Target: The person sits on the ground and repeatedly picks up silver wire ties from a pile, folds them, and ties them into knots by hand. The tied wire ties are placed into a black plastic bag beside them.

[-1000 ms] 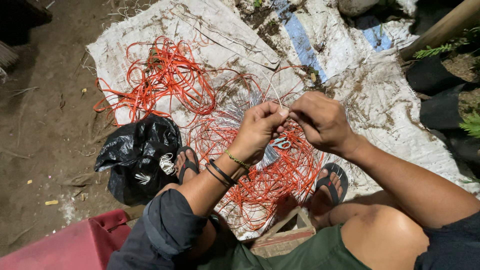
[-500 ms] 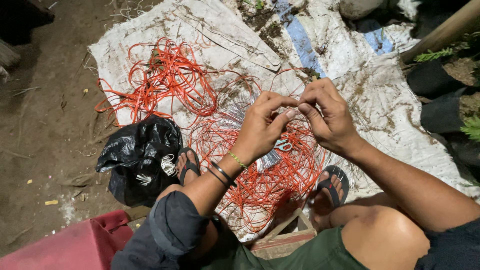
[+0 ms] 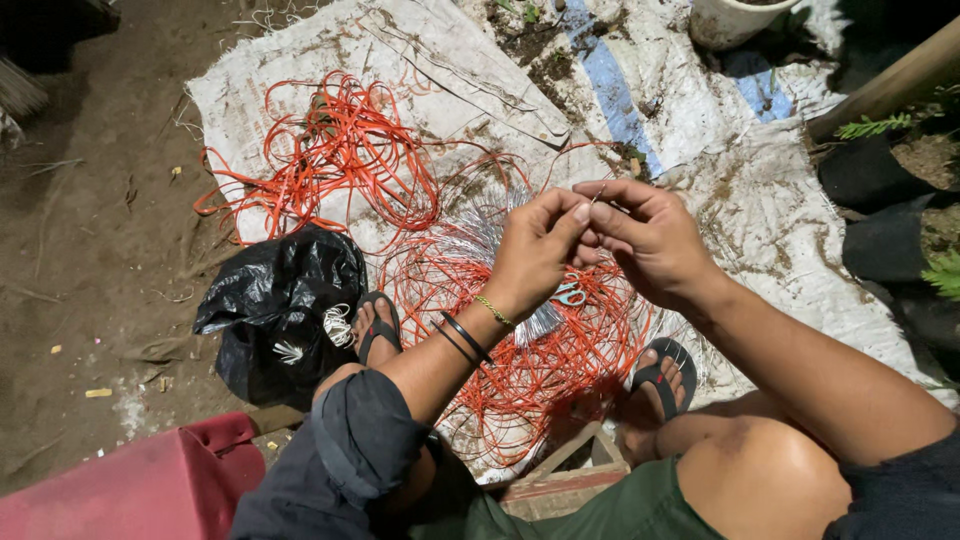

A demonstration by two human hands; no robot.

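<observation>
View from above of a person seated low over bare dirt ground [image 3: 80,260], w/ a large dirty white woven sack [image 3: 790,240] spread out as a work mat. On the sack lie two tangles of thin orange cord: a loose heap [image 3: 330,160] at upper left, and a rounder coil [image 3: 520,350] between the person's sandalled feet, w/ a fan of silvery strands [image 3: 500,225] showing under it. A crumpled black plastic bag [image 3: 275,310] sits just beside the left foot, at the sack's edge; a red plastic object [image 3: 130,490] fills the bottom-left corner, a pale pot [image 3: 735,20] the top edge. Both hands meet mid-frame, above the coil. Left hand [image 3: 535,250], wrist w/ dark bangles and a gold chain, is pinched narrow, thumb and forefinger closed on a fine strand [image 3: 598,193] that pokes up between the fingertips. Right hand [image 3: 650,240] is curled close, fingertips touching the left's, pinching the same strand. Vs. a sec ago the hands have lifted a bit and drawn tighter together, the strand end now sticking up clear of the fingers; prob. fine fingertip work on that one piece. Small blue-handled scissors [image 3: 570,295] lie on the coil just below the hands, untouched.
</observation>
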